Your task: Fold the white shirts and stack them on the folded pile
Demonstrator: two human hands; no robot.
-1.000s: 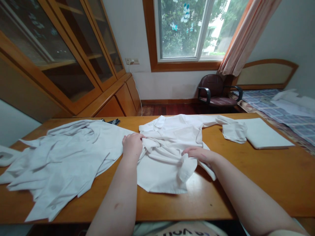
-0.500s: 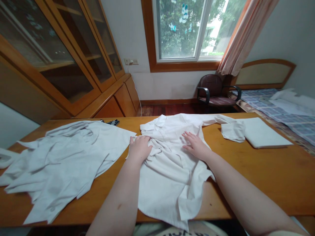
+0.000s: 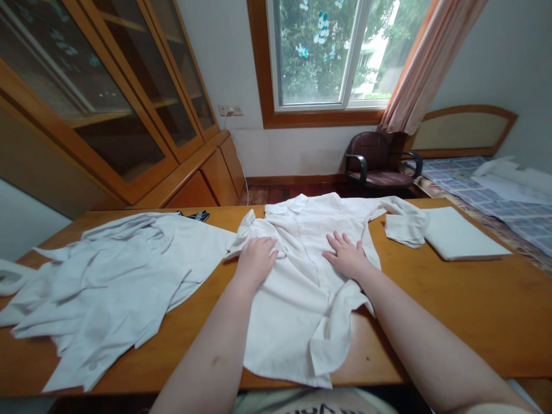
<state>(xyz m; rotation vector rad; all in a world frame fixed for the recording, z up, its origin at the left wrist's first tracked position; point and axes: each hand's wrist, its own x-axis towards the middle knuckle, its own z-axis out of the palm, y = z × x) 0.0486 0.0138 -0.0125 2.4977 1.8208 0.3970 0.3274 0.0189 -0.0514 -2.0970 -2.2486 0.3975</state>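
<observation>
Palms down, the left hand (image 3: 257,259) and the right hand (image 3: 347,256) rested on a white shirt (image 3: 282,322) that lay on the wooden table (image 3: 448,305), straight ahead of the person. The right hand's fingers were fanned out flat, gripping nothing; the left hand's were nearly straight and close together over rumpled cloth, and whether they pinched any could not be told. Spreading looked to be partly done: the collar (image 3: 298,203) and chest lay fairly flat, and 1 sleeve (image 3: 405,229) reached out to the right, its end doubled back beside a flat white pad (image 3: 468,233). Remaining uneven were a bunched part by the left shoulder, probably the other sleeve, creases across the middle, and a strip (image 3: 330,339) folded over at the lower right. A 2nd white garment (image 3: 121,276), on the left, lay in loose folds. The shirt's collar pointed towards the window (image 3: 317,69), its hem towards the person; its long axis ran from far edge to near edge, the collar end leaning slightly right.
</observation>
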